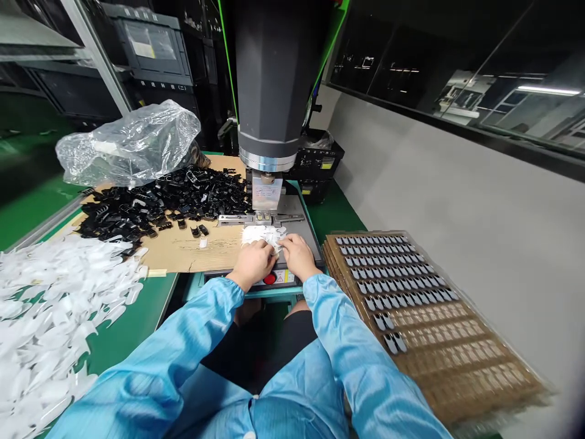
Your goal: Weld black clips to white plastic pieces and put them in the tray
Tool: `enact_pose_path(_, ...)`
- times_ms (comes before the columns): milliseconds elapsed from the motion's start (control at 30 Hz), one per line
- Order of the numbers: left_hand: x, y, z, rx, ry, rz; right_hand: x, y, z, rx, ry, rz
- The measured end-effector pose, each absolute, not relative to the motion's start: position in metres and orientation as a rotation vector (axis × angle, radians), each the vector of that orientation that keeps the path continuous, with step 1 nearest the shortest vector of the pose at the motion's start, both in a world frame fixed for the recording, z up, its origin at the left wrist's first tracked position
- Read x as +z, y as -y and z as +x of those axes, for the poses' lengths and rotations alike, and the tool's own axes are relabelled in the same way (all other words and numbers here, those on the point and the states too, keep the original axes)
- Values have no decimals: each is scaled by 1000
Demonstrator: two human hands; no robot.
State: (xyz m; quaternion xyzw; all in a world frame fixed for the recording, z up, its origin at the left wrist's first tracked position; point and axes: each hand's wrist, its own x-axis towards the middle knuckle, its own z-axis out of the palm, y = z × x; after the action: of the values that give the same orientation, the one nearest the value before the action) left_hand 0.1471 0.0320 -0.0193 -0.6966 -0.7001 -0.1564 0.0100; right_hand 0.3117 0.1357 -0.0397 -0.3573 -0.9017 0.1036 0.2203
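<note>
Below the press head point(267, 152), a small heap of white plastic pieces point(260, 234) lies on the machine's metal bed. My left hand point(254, 261) is at the near side of this heap, fingers curled inward and closed; whatever they grip is hidden. Close on its right, my right hand point(298, 253) pinches at a white plastic piece point(276, 246) between the two hands. Just behind the heap, a metal fixture point(262, 217) sits under the tool. A red button point(269, 278) shows below my hands on the machine's front.
Black plastic clips point(169, 198) are piled on cardboard point(192, 250) to the left, beside a clear plastic bag point(132, 143). Many white pieces point(50, 317) cover the green table at far left. On the right stand stacked trays point(439, 341) with rows of grey-and-black parts point(388, 268).
</note>
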Motion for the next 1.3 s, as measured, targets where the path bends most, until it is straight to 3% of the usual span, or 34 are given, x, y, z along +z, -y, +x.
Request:
enact_pose_path(267, -23, -32, 141, -550, 2164, -2203, -49, -139, 319, 318, 2423, -965)
enact_pose_path(600, -4, -44, 87, -1202, 2287, -2030, -35, -155, 318, 399, 2184, -1013)
enact_pose_path(867, -9, -112, 62, -945, 2236, -1976, -25, -182, 261, 211, 2348, -966)
enact_pose_path(1300, -20, -114, 68, -661, 2104, -2088, -27, -187, 236, 26, 2555, -901)
